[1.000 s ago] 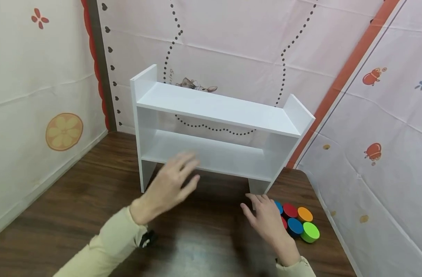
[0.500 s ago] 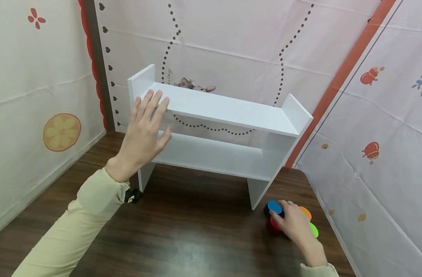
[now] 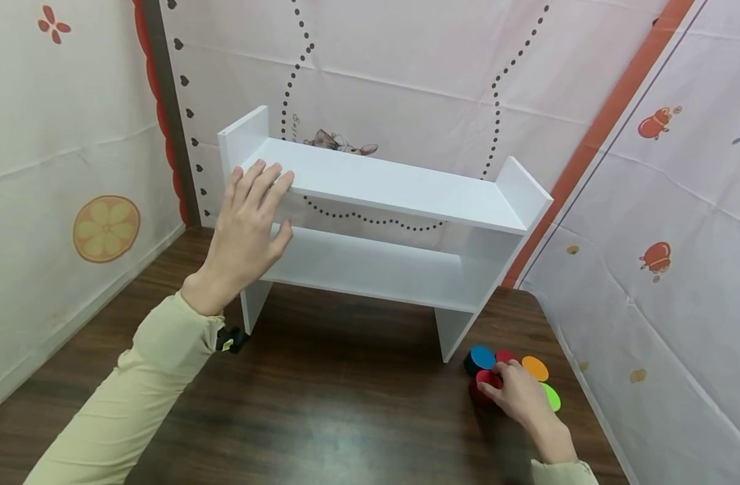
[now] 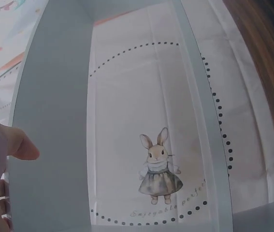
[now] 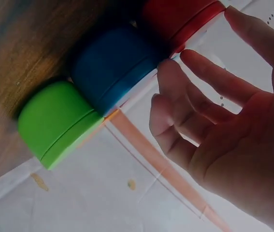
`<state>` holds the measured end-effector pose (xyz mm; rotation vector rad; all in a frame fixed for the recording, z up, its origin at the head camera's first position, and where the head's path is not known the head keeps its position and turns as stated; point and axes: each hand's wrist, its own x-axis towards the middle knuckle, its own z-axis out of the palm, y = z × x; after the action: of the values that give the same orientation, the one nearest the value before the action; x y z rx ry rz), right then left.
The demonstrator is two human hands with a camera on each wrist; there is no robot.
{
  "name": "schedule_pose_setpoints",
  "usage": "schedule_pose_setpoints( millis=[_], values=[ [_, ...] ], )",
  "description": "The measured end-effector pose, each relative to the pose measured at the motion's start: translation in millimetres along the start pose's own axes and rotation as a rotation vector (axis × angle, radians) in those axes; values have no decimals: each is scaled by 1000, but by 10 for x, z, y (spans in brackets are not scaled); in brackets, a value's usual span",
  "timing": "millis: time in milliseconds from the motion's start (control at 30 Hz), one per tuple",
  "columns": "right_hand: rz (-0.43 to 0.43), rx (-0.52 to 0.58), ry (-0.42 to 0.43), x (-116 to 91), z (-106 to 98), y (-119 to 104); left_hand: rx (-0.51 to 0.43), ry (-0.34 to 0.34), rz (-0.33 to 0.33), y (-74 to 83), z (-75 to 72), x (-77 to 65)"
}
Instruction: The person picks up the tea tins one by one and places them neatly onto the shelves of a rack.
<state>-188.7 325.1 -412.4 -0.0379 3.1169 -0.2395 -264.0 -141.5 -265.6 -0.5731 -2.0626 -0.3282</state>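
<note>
A white two-tier shelf (image 3: 370, 266) stands on the dark wooden table. My left hand (image 3: 242, 232) rests its extended fingers on the left front edge of the upper board, the thumb hanging below it. At the table's right, my right hand (image 3: 524, 397) has thumb and forefinger at opposite sides of a red round tub (image 3: 488, 378), seeming to pinch its rim. The right wrist view shows both fingertips against this red tub (image 5: 180, 19). Beside it are a dark blue tub (image 5: 115, 63) and a green tub (image 5: 59, 123); the hand mostly covers the blue one in the head view.
Another blue tub (image 3: 482, 358), a second red tub (image 3: 505, 356) and an orange tub (image 3: 535, 368) cluster around the right hand. Printed cloth walls (image 3: 400, 81) enclose the table (image 3: 321, 404) at the back and sides.
The left hand has risen leftward from before the shelf onto its upper board. The right hand has moved right and down to the front red tub, and its thumb and forefinger have closed in on it.
</note>
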Motion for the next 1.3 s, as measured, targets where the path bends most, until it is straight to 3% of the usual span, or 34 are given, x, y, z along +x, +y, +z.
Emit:
schedule_pose_setpoints(
  millis=[400,833,1300],
  values=[
    [-85,96,24,-38,75,8,-15,29,15,-19,32,22],
    [-36,150,56,-20,207,13,-17,53,6,-20,78,5],
    [-123,294,207,-50,-4,-151,-21,62,1,-38,99,-6]
  ],
)
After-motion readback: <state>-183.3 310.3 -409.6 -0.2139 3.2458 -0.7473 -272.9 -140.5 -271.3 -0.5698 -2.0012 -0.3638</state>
